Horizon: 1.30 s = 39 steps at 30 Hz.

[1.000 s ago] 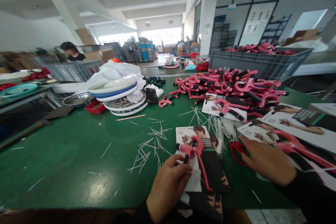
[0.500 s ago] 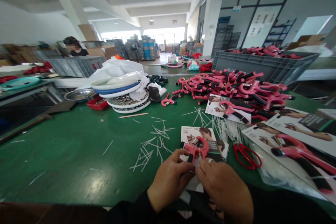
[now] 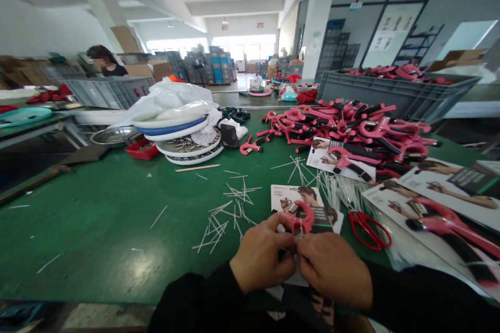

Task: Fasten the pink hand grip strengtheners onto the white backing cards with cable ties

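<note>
A pink hand grip strengthener with a metal spring lies on a printed cardboard card in front of me. Around its pink frame, a white cable tie shows faintly. My left hand is closed at the strengthener's near left side, fingertips pinched together. My right hand is closed beside it, its pinched fingers meeting the left ones at the cable tie. The fingers hide the tie's end and the strengthener's handles. More loose white cable ties lie left of the card.
Red-handled scissors and carded strengtheners lie to the right. Beyond is a heap of pink strengtheners before a grey crate. Stacked round trays and a pencil are at left. A person is farther back.
Both hands have turned slightly and drawn closer together at the strengthener. My right wrist has come up a little. The camera view has shifted slightly.
</note>
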Each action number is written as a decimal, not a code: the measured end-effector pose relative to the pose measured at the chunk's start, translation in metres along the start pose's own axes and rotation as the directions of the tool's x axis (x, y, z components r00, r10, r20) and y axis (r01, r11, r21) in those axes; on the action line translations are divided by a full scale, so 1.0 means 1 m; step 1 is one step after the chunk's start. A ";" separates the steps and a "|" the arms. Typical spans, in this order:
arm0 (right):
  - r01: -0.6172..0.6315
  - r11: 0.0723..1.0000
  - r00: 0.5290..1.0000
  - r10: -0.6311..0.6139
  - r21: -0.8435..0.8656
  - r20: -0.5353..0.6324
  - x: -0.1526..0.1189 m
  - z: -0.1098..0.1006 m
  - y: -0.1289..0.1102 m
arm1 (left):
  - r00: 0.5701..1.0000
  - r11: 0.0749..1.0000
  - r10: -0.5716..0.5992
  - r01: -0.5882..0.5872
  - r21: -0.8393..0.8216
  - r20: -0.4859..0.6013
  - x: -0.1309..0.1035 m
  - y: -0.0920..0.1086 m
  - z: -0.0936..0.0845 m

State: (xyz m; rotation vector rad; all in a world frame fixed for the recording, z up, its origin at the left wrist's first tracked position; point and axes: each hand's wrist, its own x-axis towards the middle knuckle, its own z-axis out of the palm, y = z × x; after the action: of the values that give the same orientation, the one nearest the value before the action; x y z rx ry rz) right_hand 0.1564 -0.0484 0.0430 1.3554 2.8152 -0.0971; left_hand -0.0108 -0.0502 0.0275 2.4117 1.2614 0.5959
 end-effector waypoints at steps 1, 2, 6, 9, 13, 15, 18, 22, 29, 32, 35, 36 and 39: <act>-0.009 1.000 1.000 0.009 -0.008 -0.001 0.001 -0.001 0.000 | 1.000 1.000 -0.013 0.014 0.018 -0.009 0.001 0.002 0.002; -0.018 1.000 1.000 0.018 -0.016 0.000 0.001 -0.001 -0.001 | 1.000 0.999 -0.024 0.025 0.033 -0.014 0.002 0.005 0.004; -0.026 0.999 1.000 0.025 -0.044 -0.007 -0.001 0.002 -0.005 | 0.997 0.991 -0.073 0.077 0.108 -0.038 0.001 0.010 0.009; 0.019 0.997 0.999 -0.021 -0.069 -0.027 -0.005 0.007 -0.007 | 0.998 0.986 -0.059 0.061 0.157 -0.016 -0.002 0.008 0.011; 0.090 0.990 0.995 -0.093 -0.108 -0.028 -0.008 0.011 -0.008 | 0.999 0.972 -0.052 0.047 0.231 0.016 -0.010 0.006 0.006; 0.107 0.987 0.994 -0.109 -0.120 -0.008 -0.008 0.011 -0.009 | 0.999 0.970 -0.045 0.039 0.238 0.020 -0.014 0.007 0.001; 0.140 0.986 0.990 -0.139 -0.096 0.014 -0.010 0.008 -0.008 | 0.999 0.986 -0.050 0.045 0.162 0.023 -0.016 0.009 -0.005; 0.089 0.996 0.995 -0.088 0.030 -0.051 -0.021 0.001 0.015 | 0.984 0.984 -0.176 0.175 -0.018 -0.027 -0.013 0.010 0.003; -0.443 0.889 0.897 0.437 -0.120 -0.073 -0.047 0.012 0.111 | 0.923 0.916 -0.369 0.343 -0.209 -0.105 -0.006 0.013 0.019; -0.478 0.876 0.877 0.480 -0.059 0.013 -0.042 0.019 0.128 | 0.932 0.916 -0.358 0.340 -0.214 -0.055 -0.003 0.014 0.015; -0.485 0.874 0.874 0.483 0.030 0.059 -0.035 0.012 0.136 | 0.936 0.922 -0.350 0.336 -0.195 -0.045 -0.003 0.013 0.013; -0.486 0.872 0.873 0.481 0.055 0.083 -0.035 0.007 0.140 | 0.937 0.924 -0.346 0.330 -0.192 -0.053 -0.004 0.013 0.013; -0.503 0.814 0.863 0.461 0.289 0.206 -0.046 -0.005 0.150 | 0.947 0.933 -0.316 0.299 -0.199 -0.061 -0.007 0.011 0.014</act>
State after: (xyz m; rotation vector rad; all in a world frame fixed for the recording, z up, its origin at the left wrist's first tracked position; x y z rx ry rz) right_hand 0.3025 0.0092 0.0427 2.0111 2.3267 -0.6518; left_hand 0.0005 -0.0635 0.0200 2.0001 1.5108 0.7029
